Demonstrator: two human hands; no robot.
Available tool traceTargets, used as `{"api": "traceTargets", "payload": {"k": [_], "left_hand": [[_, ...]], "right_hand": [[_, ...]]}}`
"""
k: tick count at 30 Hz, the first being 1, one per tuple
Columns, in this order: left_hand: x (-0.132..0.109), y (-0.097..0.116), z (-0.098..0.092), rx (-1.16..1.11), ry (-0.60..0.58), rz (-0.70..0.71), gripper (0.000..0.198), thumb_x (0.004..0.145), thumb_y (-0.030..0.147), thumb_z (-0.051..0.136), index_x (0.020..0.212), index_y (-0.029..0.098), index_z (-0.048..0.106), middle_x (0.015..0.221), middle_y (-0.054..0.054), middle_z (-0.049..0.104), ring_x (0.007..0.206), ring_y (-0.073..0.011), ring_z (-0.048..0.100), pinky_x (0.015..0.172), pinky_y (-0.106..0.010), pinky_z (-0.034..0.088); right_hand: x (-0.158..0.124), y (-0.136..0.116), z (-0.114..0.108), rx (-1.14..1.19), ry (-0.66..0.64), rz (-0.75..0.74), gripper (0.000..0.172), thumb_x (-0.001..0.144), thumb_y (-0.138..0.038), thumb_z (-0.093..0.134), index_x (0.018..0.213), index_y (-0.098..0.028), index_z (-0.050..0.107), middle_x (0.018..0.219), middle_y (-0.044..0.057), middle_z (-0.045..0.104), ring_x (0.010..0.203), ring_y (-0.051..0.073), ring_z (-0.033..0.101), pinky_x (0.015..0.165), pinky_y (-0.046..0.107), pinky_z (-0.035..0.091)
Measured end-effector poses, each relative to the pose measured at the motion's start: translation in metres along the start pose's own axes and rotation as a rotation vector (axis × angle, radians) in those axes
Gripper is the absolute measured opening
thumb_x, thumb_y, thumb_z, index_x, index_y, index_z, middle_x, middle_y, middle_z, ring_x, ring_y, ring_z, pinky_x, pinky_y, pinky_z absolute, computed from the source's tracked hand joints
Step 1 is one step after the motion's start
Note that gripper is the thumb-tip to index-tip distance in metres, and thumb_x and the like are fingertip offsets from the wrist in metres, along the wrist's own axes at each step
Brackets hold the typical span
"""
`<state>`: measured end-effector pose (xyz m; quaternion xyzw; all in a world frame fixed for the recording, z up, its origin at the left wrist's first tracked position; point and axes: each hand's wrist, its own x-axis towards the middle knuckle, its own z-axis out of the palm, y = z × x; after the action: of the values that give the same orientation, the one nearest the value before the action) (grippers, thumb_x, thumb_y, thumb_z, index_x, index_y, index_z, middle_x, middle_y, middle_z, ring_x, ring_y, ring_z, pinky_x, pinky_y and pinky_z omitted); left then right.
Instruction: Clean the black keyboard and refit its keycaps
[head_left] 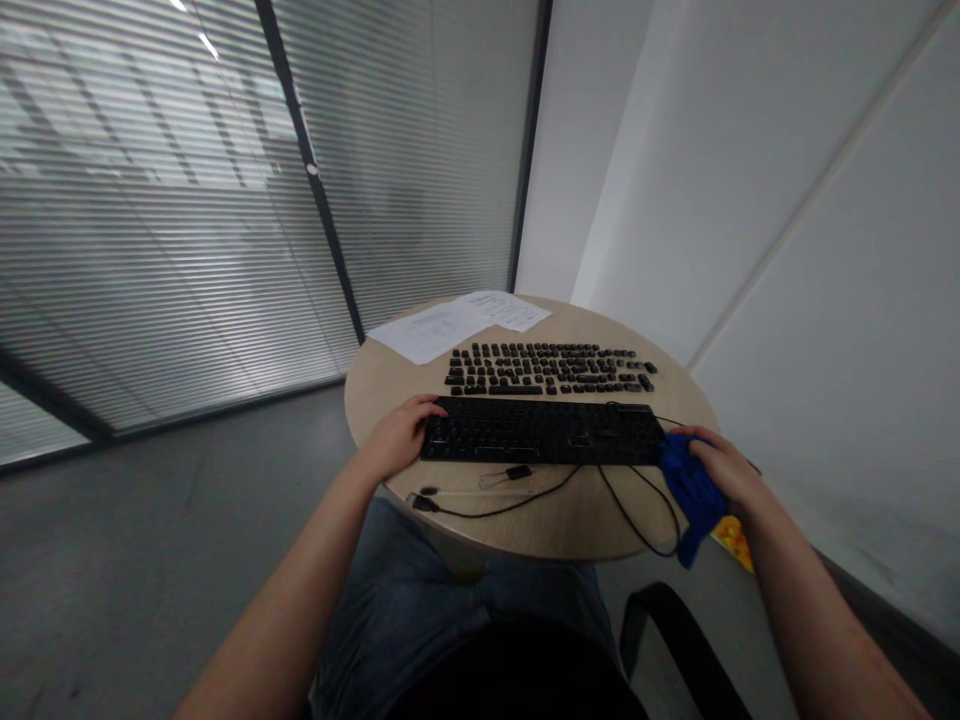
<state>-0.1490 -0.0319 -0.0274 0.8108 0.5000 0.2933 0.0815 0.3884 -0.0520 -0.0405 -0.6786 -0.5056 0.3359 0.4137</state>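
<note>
A black keyboard frame [541, 432] with its keycaps removed lies across a small round wooden table [390, 385]. Behind it, several black keycaps [547, 368] are laid out in rows. My left hand [401, 437] grips the keyboard's left end, fingers curled over its edge. My right hand [721, 467] is closed on a blue cloth [694, 495] at the keyboard's right end; the cloth hangs over the table's edge.
The keyboard's black cable [622, 500] loops along the table's near edge, beside a thin keycap puller [504, 474]. White paper sheets [459, 323] lie at the far side. Blinds cover a glass wall on the left; a white wall stands on the right. A yellow object [736, 541] lies below the table.
</note>
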Motion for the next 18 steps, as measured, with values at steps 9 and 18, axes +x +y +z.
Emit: {"api": "traceTargets", "payload": {"k": [9, 18], "left_hand": [[-0.0006, 0.0025, -0.0048, -0.041, 0.011, 0.000, 0.037, 0.089, 0.015, 0.041, 0.111, 0.019, 0.070, 0.138, -0.011, 0.062, 0.127, -0.0248, 0.060, 0.113, -0.050, 0.046], [0.0048, 0.0016, -0.0016, -0.012, -0.008, -0.020, 0.036, 0.087, 0.015, 0.042, 0.107, 0.020, 0.071, 0.137, -0.009, 0.063, 0.123, -0.0243, 0.063, 0.112, -0.048, 0.048]], "right_hand": [[-0.0043, 0.0048, -0.0004, 0.336, 0.076, 0.106, 0.050, 0.056, -0.023, 0.059, 0.104, -0.020, 0.069, 0.072, 0.000, 0.071, 0.057, 0.019, 0.063, 0.053, 0.027, 0.051], [-0.0025, -0.0010, 0.0027, 0.224, 0.039, 0.072, 0.048, 0.056, -0.026, 0.055, 0.102, -0.020, 0.069, 0.071, 0.000, 0.070, 0.059, 0.020, 0.064, 0.054, 0.029, 0.051]]}}
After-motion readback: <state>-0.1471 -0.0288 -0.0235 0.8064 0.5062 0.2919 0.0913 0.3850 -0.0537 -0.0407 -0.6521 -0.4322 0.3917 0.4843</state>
